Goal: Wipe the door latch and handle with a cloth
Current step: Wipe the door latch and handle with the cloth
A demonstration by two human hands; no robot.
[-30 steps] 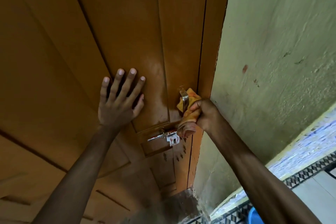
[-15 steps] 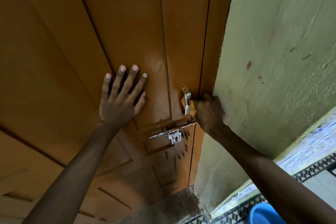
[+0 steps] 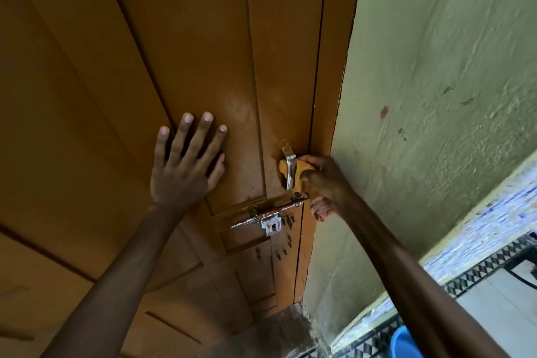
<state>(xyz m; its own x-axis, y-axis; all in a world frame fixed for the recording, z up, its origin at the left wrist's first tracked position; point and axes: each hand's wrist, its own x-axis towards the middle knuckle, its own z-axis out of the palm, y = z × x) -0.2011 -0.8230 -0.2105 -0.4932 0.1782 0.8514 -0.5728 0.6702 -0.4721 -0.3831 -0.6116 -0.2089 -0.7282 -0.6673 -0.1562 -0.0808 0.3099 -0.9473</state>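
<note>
My left hand (image 3: pixel 186 171) lies flat on the brown door (image 3: pixel 180 46) with its fingers (image 3: pixel 203 136) spread wide, well to the left of the metal handle (image 3: pixel 288 164). My right hand (image 3: pixel 322 180) has its fingers curled tight around the yellow cloth (image 3: pixel 300 173), which is tucked behind and against the handle beside the green wall (image 3: pixel 436 96). The sliding latch (image 3: pixel 268 213) sits just below the handle, bare of the cloth.

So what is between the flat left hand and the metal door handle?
Only bare brown door panel separates the left hand from the silver metal handle, seen in the head view.
</note>
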